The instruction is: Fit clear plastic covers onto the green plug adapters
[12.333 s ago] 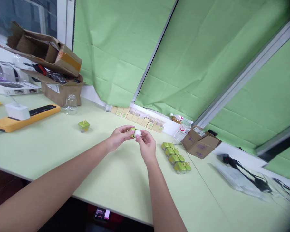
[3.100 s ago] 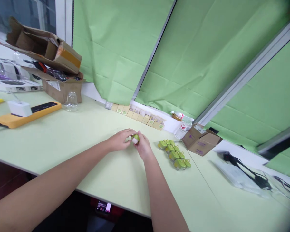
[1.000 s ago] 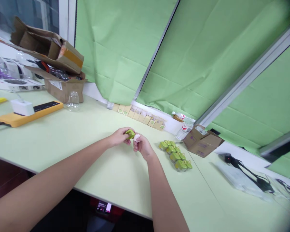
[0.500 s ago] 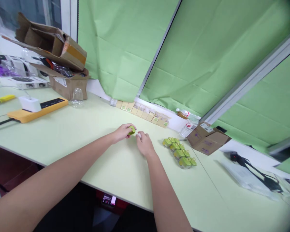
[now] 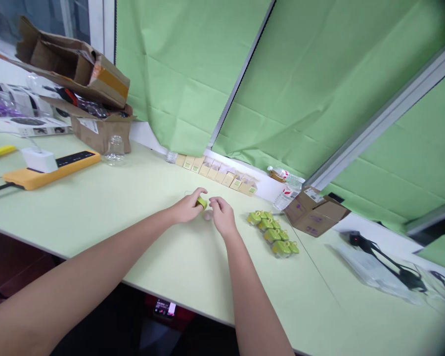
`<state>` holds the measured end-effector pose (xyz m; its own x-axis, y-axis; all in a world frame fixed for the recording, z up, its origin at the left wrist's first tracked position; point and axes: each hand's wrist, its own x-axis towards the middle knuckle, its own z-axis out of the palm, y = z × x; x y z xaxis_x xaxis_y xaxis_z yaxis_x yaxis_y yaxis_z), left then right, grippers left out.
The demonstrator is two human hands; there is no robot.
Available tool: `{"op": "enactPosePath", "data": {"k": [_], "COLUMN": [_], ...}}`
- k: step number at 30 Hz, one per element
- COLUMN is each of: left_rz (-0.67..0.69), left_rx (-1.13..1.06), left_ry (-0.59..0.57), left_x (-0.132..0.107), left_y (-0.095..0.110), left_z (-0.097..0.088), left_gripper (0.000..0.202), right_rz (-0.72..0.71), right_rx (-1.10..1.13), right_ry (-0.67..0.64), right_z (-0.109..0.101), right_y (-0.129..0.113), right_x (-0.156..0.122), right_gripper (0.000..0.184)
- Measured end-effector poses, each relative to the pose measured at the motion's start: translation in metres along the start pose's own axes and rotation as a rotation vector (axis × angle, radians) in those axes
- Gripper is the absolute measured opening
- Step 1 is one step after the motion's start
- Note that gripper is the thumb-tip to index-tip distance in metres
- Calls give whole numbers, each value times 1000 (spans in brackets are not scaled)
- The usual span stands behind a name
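My left hand (image 5: 187, 207) is closed around a small green cap-like piece (image 5: 201, 202), its open side turned toward the right hand. Just to the right, my right hand (image 5: 222, 213) has its thumb and fingers pinched together close to that green piece; whatever is between the fingertips is too small to make out. Below the fingertips, between the two hands, lies a small pale roundish thing (image 5: 207, 215), blurred. Several green-topped little containers (image 5: 272, 232) with loops on top stand in rows to the right of my right hand.
Small tan boxes (image 5: 218, 174) line the wall at the back. On the left are an orange power strip (image 5: 52, 170), a clear plastic jar (image 5: 115, 151) and cardboard boxes (image 5: 100, 133). At the right stand water bottles (image 5: 284, 198), another carton (image 5: 315, 211) and black cables (image 5: 389, 262).
The pale thing that was at my right fingertips now sits lower, between the hands. My left hand has turned the green piece, and the right fingers have drawn together near it.
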<state>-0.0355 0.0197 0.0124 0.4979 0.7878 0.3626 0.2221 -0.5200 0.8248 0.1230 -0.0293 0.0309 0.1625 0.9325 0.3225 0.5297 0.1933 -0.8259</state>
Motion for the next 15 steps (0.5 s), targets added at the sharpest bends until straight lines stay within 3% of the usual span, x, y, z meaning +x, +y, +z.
{"op": "enactPosePath", "data": {"k": [3,6,10,12,15], "left_rz": [27,66,112,125,107], "left_rx": [29,11,-22,-20,-8], "left_ry": [-49,-81,-70,-11,210], "left_x": [-3,-6,-6,-4,1], "left_y": [5,11,16,15,11], "left_z": [-1,-1,0,1,0], "left_gripper": [53,53,48,46,42], "right_rz": [126,234,245,220,177], "right_rx": [247,355,440,452,447], "right_ry": [-60,-50,-67,-10,121], "right_z": [6,8,6,4,4], "right_y": [-4,-5,-4,-3,-4], "right_x": [2,2,3,4,6], "right_gripper": [25,27,26,29,33]}}
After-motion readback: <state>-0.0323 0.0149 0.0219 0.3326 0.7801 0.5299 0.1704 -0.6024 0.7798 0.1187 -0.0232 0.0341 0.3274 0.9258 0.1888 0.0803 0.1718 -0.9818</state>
